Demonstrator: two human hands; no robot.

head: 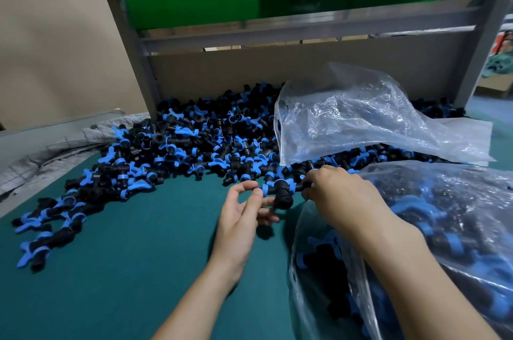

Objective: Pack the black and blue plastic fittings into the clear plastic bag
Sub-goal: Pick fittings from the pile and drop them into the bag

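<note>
A black T-shaped fitting with blue rings [280, 192] hangs just above the green table between my hands. My right hand [337, 195] grips its right end with curled fingers. My left hand [244, 207] touches its left end, thumb and fingers loosely bent around it. A big pile of black and blue fittings [177, 145] spreads across the table behind. At the right a clear plastic bag [444, 242] lies partly full of fittings, its mouth under my right wrist.
A second, empty clear bag [361, 117] lies crumpled on the pile at the back right. A grey metal frame [133, 42] and cardboard walls [55, 42] close the back. A grey cloth [55, 145] lies at the left. Bare green tabletop [125, 270] fills the front left.
</note>
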